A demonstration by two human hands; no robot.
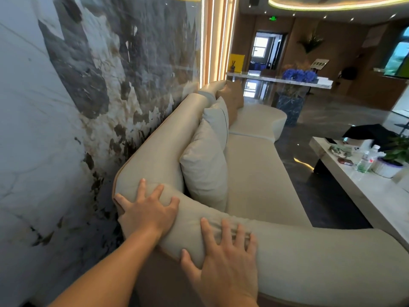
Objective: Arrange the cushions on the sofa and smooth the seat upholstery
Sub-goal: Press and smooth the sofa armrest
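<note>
A long cream sofa (261, 173) runs along the marble wall. Its padded armrest (309, 258) curves across the near end. My left hand (147, 212) lies flat with spread fingers on the corner where the armrest meets the backrest (159, 151). My right hand (223, 258) presses flat on the armrest, thumb hooked over its near edge, and the upholstery wrinkles under the fingers. A cream cushion (204, 167) leans upright against the backrest just beyond my hands. A second cream cushion (218, 116) stands behind it, and tan cushions (232, 96) sit at the far end.
The marble wall (66, 107) is close on the left. A low white coffee table (363, 185) stands at right with bottles (366, 160), a potted plant (394, 158) and a black item. Dark glossy floor (321, 134) lies between sofa and table. A counter with blue flowers (298, 75) is far back.
</note>
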